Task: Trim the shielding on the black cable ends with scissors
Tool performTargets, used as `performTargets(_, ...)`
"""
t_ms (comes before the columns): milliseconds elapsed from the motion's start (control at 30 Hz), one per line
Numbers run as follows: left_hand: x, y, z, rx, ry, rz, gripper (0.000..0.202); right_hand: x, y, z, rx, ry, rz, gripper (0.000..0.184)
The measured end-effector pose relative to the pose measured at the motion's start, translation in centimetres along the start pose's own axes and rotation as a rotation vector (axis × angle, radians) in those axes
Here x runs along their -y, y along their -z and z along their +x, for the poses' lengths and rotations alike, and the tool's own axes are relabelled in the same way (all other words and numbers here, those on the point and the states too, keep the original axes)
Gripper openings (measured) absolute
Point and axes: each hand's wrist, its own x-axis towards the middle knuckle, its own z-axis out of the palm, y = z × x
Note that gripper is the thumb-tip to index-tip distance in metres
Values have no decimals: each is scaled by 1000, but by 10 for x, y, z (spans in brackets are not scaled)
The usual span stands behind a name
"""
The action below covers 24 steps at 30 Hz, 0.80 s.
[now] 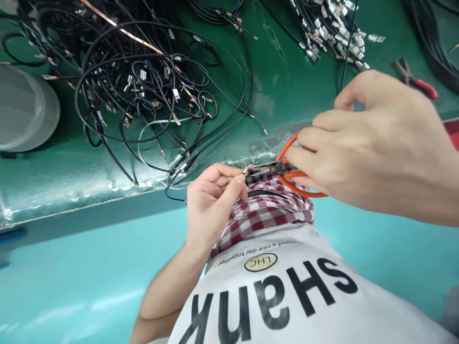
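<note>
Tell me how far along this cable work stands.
Done, it seems: a bundle of black cables with metal terminals lies on the green bench. In hand: the left hand pinches a cable end at the orange-handled wire cutters in the right hand. Left, probably: the loose cable heap still shows bare wire ends.

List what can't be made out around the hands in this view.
Head view:
Wire tip: fingers of the left hand hide most of it; the rest is too small.
Orange-handled cutters: the right hand covers the grips.
Grey object: the left edge cuts it off; its kind is unclear.
</note>
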Motion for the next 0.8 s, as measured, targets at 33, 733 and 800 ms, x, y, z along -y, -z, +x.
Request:
performTargets(33,0,0,0,-3,-2,-1,15,0,-1,-1,-18,1,3,35)
performTargets(733,3,0,0,-7,17,17,15,-1,1,4,53,59,8,40)
performTargets(800,4,1,-1,-3,31,11,14,-1,-2,4,44,60,29,43)
